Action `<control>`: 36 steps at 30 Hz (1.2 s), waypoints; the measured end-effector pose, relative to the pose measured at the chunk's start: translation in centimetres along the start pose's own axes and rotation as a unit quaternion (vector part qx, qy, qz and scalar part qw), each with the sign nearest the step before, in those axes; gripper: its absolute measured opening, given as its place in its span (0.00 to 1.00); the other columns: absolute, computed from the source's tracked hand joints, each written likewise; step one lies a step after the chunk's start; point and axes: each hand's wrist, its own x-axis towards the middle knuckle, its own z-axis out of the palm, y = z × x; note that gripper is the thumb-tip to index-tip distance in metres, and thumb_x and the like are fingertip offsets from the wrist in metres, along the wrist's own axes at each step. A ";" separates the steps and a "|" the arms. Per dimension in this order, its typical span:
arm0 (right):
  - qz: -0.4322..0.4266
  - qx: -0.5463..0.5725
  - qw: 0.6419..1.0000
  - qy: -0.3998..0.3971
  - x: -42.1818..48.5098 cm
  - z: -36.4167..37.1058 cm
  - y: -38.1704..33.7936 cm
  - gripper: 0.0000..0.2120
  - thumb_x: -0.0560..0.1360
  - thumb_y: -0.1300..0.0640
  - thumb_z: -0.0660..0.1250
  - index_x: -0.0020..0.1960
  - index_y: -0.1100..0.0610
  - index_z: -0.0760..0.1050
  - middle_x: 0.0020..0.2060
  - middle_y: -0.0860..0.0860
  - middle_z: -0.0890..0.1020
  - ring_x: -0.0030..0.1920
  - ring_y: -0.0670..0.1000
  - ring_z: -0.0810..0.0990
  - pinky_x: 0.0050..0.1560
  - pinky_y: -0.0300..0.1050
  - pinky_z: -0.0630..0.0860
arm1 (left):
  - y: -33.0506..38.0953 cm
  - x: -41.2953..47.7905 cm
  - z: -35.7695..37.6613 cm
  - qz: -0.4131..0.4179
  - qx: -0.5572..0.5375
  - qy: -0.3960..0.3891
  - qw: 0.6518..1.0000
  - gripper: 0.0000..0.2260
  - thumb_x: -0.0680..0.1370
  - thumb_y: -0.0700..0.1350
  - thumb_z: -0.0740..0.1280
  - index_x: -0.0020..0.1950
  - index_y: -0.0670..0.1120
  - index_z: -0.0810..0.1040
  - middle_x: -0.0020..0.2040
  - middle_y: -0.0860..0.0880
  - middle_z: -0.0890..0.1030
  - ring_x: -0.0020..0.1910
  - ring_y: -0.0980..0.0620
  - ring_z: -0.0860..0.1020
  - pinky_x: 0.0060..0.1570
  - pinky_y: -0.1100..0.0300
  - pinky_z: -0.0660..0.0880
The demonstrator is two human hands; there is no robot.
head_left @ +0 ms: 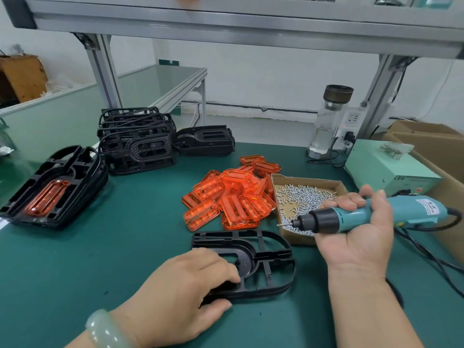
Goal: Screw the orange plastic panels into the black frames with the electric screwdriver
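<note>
1. The empty black frame point(266, 257) lies flat in the middle of the desk point(125, 247), towards its near edge. No orange panel sits in it yet.
2. The left hand point(190, 280) grips the frame's left end, with fingers curled over the top and the thumb along the near rim. The right hand point(356, 237), palm up, is wrapped round the electric screwdriver point(364, 214), whose bit carries a screw point(281, 224).
3. Risk: that screw seems held only at the tip, so a quick swing or a knock could drop it onto the mat.
4. Risk: with one hand on one end only, the frame could pivot or skid when the driver presses down.
5. Risk: a panel seated crooked might crack or cross-thread.
6. Risk: the cable point(426, 249) trailing off to the right could snag and tug the tool off line.
7. The orange panels point(233, 197) lie heaped just behind the frame, touching the screw box point(313, 182).
8. A finished stack point(50, 187) stands at the left edge, and bare frames point(135, 139) are stacked at the back.
9. A green power unit point(386, 167), a glass bottle point(329, 121) and cardboard boxes point(426, 139) stand at the right, under an aluminium shelf point(226, 26).
</note>
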 end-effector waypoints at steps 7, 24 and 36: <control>0.010 0.000 1.000 -0.004 -0.1 0.1 0.1 0.07 0.68 0.52 0.67 0.44 0.51 0.73 0.30 0.43 0.70 0.27 0.42 0.71 0.35 0.35 0.72 | 0.1 0.6 -0.5 -0.031 -0.037 0.073 0.996 0.08 0.72 0.53 0.68 0.49 0.51 0.79 0.47 0.59 0.79 0.48 0.59 0.77 0.48 0.62 0.75; 0.022 -0.009 1.000 -0.007 0.0 -0.1 0.6 0.08 0.68 0.51 0.67 0.45 0.50 0.72 0.30 0.43 0.70 0.27 0.41 0.70 0.35 0.35 0.72 | -6.7 5.1 0.3 -0.451 0.008 0.149 0.880 0.14 0.73 0.47 0.69 0.59 0.51 0.77 0.48 0.50 0.81 0.49 0.48 0.78 0.49 0.58 0.71; 0.021 -0.016 1.000 -0.008 -0.2 -0.2 0.9 0.07 0.69 0.51 0.67 0.45 0.50 0.72 0.30 0.43 0.70 0.28 0.41 0.70 0.35 0.35 0.72 | -4.0 3.8 -1.0 -0.333 -0.423 0.292 0.790 0.11 0.68 0.40 0.73 0.49 0.45 0.80 0.32 0.51 0.82 0.28 0.55 0.80 0.27 0.68 0.74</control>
